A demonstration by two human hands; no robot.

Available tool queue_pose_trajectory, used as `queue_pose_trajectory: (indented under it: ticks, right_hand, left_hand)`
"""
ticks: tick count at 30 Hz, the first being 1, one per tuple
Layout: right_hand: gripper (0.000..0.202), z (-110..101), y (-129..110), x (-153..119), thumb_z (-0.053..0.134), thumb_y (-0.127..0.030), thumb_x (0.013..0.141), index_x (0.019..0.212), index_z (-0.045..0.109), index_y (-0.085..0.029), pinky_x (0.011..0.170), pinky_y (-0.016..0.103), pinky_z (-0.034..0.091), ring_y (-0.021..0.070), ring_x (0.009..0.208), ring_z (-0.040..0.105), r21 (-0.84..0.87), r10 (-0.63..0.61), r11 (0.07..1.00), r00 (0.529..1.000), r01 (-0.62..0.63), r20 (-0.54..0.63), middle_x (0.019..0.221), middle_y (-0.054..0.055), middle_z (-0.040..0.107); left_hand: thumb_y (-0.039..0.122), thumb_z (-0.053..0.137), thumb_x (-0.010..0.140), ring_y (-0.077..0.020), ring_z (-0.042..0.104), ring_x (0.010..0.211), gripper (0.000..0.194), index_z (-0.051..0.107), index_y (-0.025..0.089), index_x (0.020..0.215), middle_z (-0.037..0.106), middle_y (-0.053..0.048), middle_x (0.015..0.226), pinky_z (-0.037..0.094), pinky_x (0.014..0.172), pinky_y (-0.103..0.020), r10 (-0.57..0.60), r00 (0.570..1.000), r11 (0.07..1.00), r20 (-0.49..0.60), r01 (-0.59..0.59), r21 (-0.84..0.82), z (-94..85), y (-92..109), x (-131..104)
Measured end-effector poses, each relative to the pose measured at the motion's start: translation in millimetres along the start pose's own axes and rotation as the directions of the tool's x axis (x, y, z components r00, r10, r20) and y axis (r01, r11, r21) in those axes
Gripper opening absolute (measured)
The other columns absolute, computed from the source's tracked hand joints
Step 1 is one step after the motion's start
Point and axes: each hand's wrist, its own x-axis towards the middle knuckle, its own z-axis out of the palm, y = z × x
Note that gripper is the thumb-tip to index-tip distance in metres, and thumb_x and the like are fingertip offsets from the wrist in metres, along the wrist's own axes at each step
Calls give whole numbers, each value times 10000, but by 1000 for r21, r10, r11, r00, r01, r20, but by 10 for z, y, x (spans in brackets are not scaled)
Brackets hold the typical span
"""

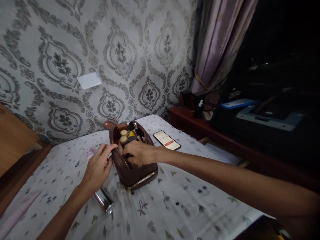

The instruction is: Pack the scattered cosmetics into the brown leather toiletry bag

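Observation:
An unzipped dark brown bag (125, 171) lies on the patterned white cloth, with bottles, gold-capped items (123, 139) and a yellow item (131, 134) inside. My left hand (98, 163) pinches the bag's left rim between thumb and fingers. My right hand (140, 152) reaches into the opening with fingers curled down; what they hold, if anything, is hidden. Beneath my left wrist lies a shiny silver cylinder (103, 200), partly covered by it. A pink and white item (90, 153) shows just behind my left hand.
Beyond my right forearm a lit phone (166, 140) lies on the cloth (160, 210). A dark red ledge (192, 120) runs along the right, holding small dark objects. Wooden furniture (17, 143) borders the left. The patterned wall (142, 50) rises behind.

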Motion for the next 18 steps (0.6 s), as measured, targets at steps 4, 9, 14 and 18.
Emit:
queue_pose_trajectory:
  ticks: [4, 9, 14, 18]
  right_hand:
    - [208, -3, -5, 46, 507, -78, 844, 910, 701, -113, 677, 255, 399, 174, 825, 630, -34, 7, 999, 999, -6, 34, 922, 94, 714]
    - [239, -38, -20, 92, 470, -65, 864, 904, 702, -104, 659, 251, 398, 179, 829, 646, -61, 28, 998, 993, -21, 111, 924, 109, 721]
    - [263, -86, -45, 34, 456, -62, 881, 930, 708, -121, 728, 256, 427, 198, 892, 659, -16, 63, 998, 998, -63, -29, 957, 102, 727]
    - [261, -71, -180, -83, 463, -94, 897, 989, 702, -145, 864, 322, 456, 230, 983, 645, 72, 133, 990, 953, -118, -272, 1036, 97, 711]
  left_hand:
    - [118, 394, 859, -207, 618, 893, 466, 542, 253, 1280, 577, -41, 1028, 482, 741, -325, 8, 1000, 1000, 3, -8, 1, 11, -7, -1]
    - [147, 392, 888, -204, 612, 919, 474, 518, 265, 1329, 590, -45, 1020, 493, 786, -331, 18, 1000, 999, 9, -18, -38, 18, -1, -17]
    - [217, 412, 922, -170, 612, 860, 491, 408, 260, 1411, 615, -46, 1066, 505, 783, -315, -109, 994, 980, 13, 110, -164, -33, -91, -137]
    - [256, 453, 894, -140, 602, 771, 451, 445, 216, 1343, 618, -38, 1022, 494, 656, -255, -305, 952, 919, -5, 292, -265, -72, -402, -362]
